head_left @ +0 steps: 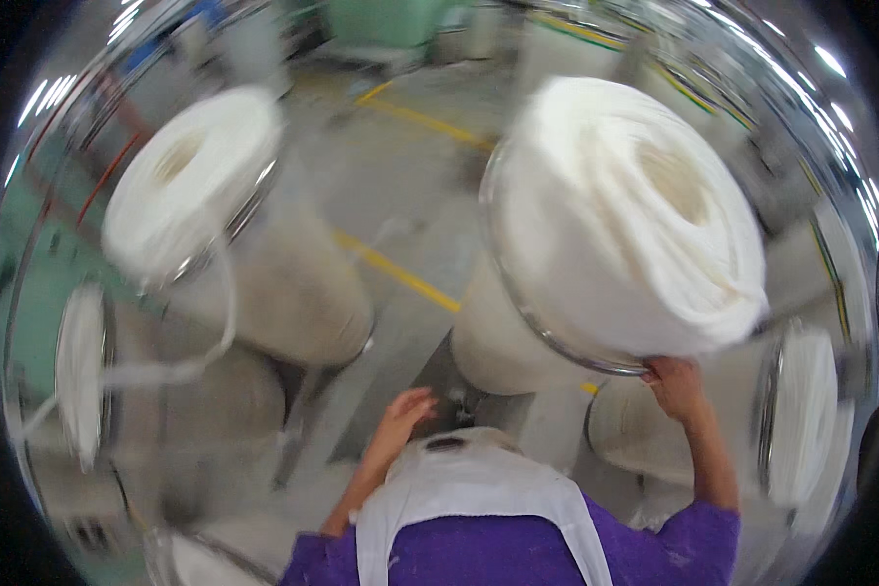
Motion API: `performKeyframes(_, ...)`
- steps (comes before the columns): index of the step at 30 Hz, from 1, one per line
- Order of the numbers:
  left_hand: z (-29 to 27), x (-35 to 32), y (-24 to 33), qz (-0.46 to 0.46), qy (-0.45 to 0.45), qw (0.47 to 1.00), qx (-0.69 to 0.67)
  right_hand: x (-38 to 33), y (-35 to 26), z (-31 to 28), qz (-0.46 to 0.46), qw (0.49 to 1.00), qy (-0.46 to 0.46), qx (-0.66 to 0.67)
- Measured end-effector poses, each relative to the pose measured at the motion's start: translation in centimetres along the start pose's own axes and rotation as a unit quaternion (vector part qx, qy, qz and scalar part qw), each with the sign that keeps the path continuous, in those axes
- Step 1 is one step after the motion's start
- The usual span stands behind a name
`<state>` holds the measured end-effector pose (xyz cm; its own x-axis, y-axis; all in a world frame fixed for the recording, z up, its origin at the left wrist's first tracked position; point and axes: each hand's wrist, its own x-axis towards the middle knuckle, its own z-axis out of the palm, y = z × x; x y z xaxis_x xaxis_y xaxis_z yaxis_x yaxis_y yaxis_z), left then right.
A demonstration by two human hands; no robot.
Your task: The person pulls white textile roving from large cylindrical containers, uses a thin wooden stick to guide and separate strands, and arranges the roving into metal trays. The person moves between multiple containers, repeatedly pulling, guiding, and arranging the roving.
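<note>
A tall pale can [518, 332] stands ahead of me on the right, piled above its metal rim with a thick coil of white fibre sliver [576, 205] around a hollow middle. My right hand [676, 386] is closed on the near edge of that rim, fingers curled at the metal. My left hand [400, 415] hangs in front of my body, apart from the cans. Its fingers are loosely bent and somewhat blurred, with nothing seen in them.
On the left stands another can [303, 283] of coiled sliver, with a loose strand [227, 293] trailing from it. More filled cans flank me at left [195, 410] and right [693, 420]. Yellow lines [400, 269] mark the grey floor. A green machine [381, 24] stands at the back.
</note>
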<state>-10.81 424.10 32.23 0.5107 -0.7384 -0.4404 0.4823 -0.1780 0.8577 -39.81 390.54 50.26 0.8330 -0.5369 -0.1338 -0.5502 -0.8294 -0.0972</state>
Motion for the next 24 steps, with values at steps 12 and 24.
performKeyframes(12,1.9,-11.3,-5.7,0.121,0.182,0.976,-0.012,3.7,-15.0,4.2,-0.161,0.954,0.254,-0.02)
performKeyframes(24,12.6,-17.1,-4.7,0.191,0.198,0.958,0.084,0.4,-22.5,3.9,-0.239,0.942,0.233,0.028)
